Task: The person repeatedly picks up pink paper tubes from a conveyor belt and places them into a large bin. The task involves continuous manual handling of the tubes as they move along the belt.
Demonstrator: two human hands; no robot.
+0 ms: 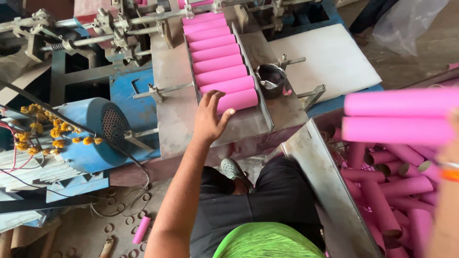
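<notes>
A row of several pink cardboard tubes [217, 52] lies side by side in a sloping metal chute [248, 125]. My left hand [209, 118] reaches to the chute's lower end, fingers spread, its thumb and fingertips against the lowest pink tube [240, 99] without closing round it. At the right edge my right hand [452, 143], blurred and mostly cut off, holds up two long pink tubes [397, 116], one above the other. An orange band [449, 174] circles that wrist.
A metal bin [320, 177] on the right holds several loose pink tubes. A blue motor [98, 131] with a yellow flower garland sits at left. A small dark metal cup [270, 79] and a white board [330, 57] lie beside the chute. One pink tube [141, 230] rests on the floor.
</notes>
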